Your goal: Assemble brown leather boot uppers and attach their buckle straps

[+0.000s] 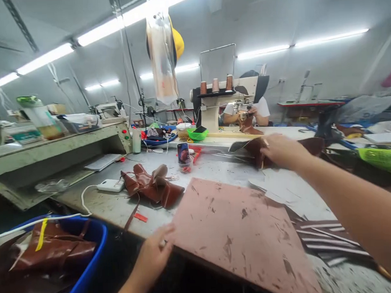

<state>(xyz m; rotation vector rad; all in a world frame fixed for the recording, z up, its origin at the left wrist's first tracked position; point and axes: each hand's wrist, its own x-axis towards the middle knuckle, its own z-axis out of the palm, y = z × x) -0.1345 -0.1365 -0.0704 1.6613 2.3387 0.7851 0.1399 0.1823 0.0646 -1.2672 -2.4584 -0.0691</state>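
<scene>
My right hand (280, 151) is reached out over the far side of the worktable. Its fingers are closed on a dark brown leather piece (248, 149), which is blurred. Low at the front, my left hand (153, 252) is by the near left edge of a pink board (230, 226); its fingers are apart and nothing shows in them. Dark scuffs mark the board. To its left lies a bundle of reddish-brown leather pieces (153, 182). White paper sheets (286, 186) lie beyond its right edge, with dark strips (330, 240) in front of them.
At lower left a blue bin (101, 248) holds brown leather pieces, and a white cable passes over it to a power bank (110, 185). A phone (183, 154) stands mid-table. Behind, a person (261, 108) sits at a sewing machine (210, 107). A green basket (380, 159) is at right.
</scene>
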